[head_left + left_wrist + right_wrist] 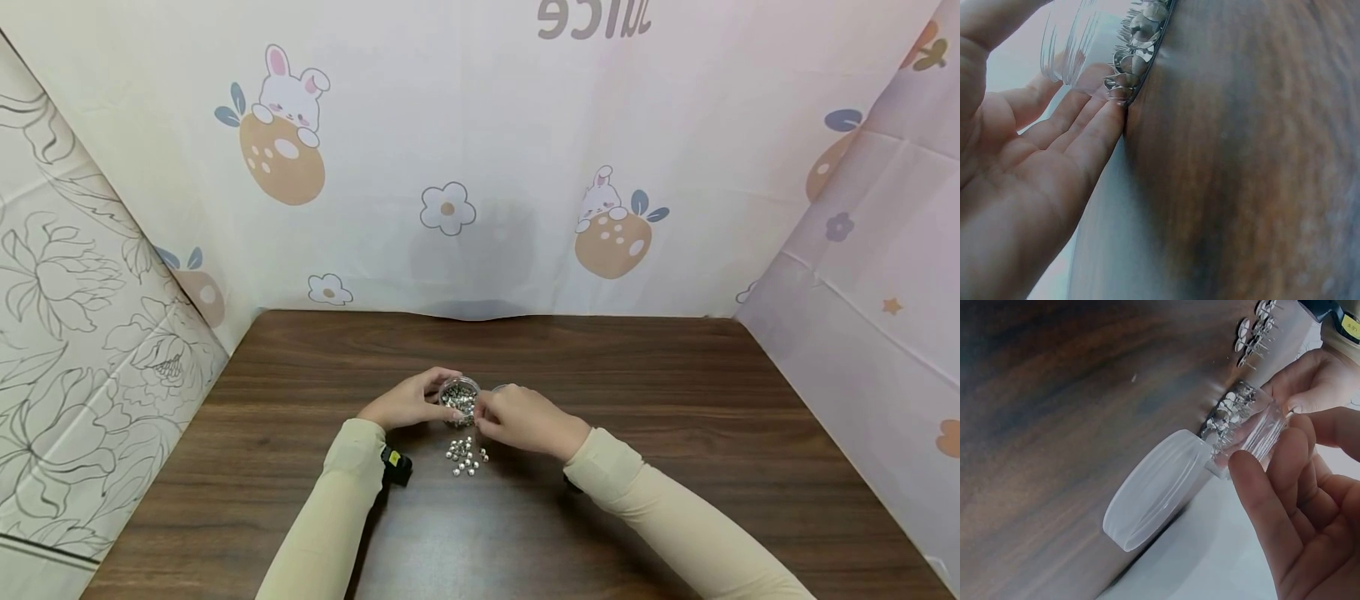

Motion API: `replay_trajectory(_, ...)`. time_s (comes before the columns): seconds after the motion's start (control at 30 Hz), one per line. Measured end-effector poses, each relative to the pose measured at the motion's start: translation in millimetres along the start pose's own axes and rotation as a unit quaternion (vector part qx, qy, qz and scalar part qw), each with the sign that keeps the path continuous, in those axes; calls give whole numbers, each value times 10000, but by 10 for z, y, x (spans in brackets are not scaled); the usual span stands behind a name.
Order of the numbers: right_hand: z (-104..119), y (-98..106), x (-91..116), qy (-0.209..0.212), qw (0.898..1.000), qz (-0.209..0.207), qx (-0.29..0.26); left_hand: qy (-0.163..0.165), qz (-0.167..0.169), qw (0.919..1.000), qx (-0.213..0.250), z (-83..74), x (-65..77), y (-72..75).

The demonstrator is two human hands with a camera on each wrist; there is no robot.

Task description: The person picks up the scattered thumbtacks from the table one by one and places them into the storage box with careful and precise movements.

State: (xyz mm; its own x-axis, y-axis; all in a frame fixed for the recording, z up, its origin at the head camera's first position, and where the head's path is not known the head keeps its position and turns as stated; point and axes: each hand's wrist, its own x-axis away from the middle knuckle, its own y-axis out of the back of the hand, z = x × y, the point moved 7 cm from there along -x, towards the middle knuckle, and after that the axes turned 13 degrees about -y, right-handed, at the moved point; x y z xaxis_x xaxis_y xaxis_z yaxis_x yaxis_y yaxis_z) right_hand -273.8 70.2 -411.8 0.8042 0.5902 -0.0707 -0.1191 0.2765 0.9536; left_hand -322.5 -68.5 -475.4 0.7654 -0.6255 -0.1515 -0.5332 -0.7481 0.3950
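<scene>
Thumbtacks [1227,412], silvery, in clear jar [1266,434]

Dark brown wood-grain worktop [712,450]: wide room outside both pale-yellow-sleeved arms [318,525], plus a far-side strip up to the white printed curtain [517,250] blocking the rear. Clear round plastic jar [1265,440] hemmed in, left fingers [1096,134] on its left, right fingers [1265,509] on its right. Translucent white round lid [1150,490] obstructs just beyond the right fingers. Near lane between arms runs into loose silver metal tacks [468,456].
</scene>
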Motion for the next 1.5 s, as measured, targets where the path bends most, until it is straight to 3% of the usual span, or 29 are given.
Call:
replay_trajectory(0.33, -55, 76, -129, -219, 9992, -318, -81, -37, -6, 10000, -47, 26, -23, 5)
replay_trajectory(0.53, -97, 57, -217, -345, 9989, -276, -126, 10, 58, 10000, -16, 16, -12, -4)
replay_trajectory(0.83, -141, -10, -318, -681, 9973, 14, -276, 6, 219, 9998, 3, -324, 49, 6)
replay_trajectory(0.93, -153, -24, -351, -734, 9970, 10, -234, 3, 215, 9998, -30, -369, 60, 11)
replay_trajectory(1.2, -163, -39, -393, -675, 9974, -96, -210, -11, 247, 9997, -86, -341, 56, 12)
replay_trajectory(1.5, -169, -19, -292, -738, 9967, 17, -331, -55, 270, 9996, -54, -341, 57, 15)
